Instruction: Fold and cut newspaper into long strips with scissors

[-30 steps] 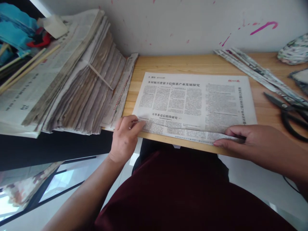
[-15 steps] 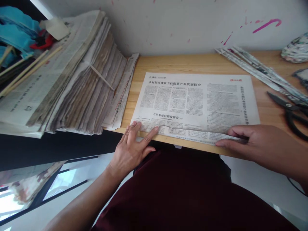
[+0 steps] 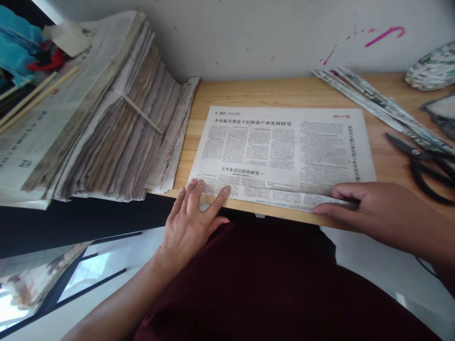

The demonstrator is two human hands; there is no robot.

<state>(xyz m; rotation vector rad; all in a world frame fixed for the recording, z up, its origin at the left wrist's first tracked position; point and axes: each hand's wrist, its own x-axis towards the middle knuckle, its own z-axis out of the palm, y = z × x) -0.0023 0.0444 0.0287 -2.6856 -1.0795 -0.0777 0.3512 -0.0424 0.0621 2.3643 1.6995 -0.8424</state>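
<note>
A sheet of newspaper [image 3: 263,147] lies flat on the wooden table, its near edge folded over into a narrow strip. My left hand [image 3: 192,208] rests with spread fingers on the near left corner, fingertips pressing the paper down. At the near right end, my right hand [image 3: 369,208] pinches the folded strip between thumb and fingers. Part of the fold is hidden under the right hand.
A tall tied stack of newspapers [image 3: 117,123] stands at the left, with thin sticks [image 3: 42,97] on top. Black scissors [image 3: 417,154], paper strips [image 3: 359,97] and a woven ball [image 3: 432,68] lie at the right. A wall [image 3: 227,38] rises behind the wooden table [image 3: 249,87].
The whole view has shifted slightly, so things appear a little further left. Both hands keep their places on the newspaper, and the fold looks the same.
</note>
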